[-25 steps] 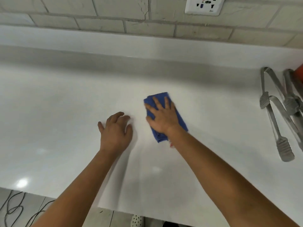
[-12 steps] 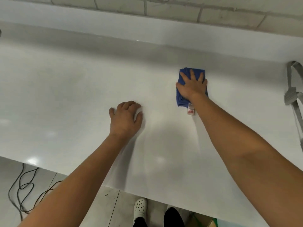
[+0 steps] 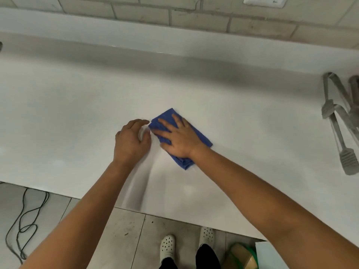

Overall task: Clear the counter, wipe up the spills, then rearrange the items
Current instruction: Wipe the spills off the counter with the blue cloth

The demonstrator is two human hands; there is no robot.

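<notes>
A folded blue cloth (image 3: 202, 139) lies on the white counter (image 3: 77, 113) near its middle. My right hand (image 3: 177, 137) presses flat on the cloth with fingers spread and pointing left. My left hand (image 3: 132, 141) rests on the counter just left of the cloth, its fingers loosely curled and holding nothing; its fingertips nearly touch the cloth's corner.
Metal tongs (image 3: 338, 123) lie at the counter's right edge. A wall socket (image 3: 264, 0) sits on the tiled wall behind. Below the counter's front edge are a black cable (image 3: 25, 226) on the floor, my white shoes (image 3: 168, 245) and a green item (image 3: 242, 255).
My right hand has slid the cloth from the far right back toward the near middle, close to my left hand. The left hand has stayed in place.
</notes>
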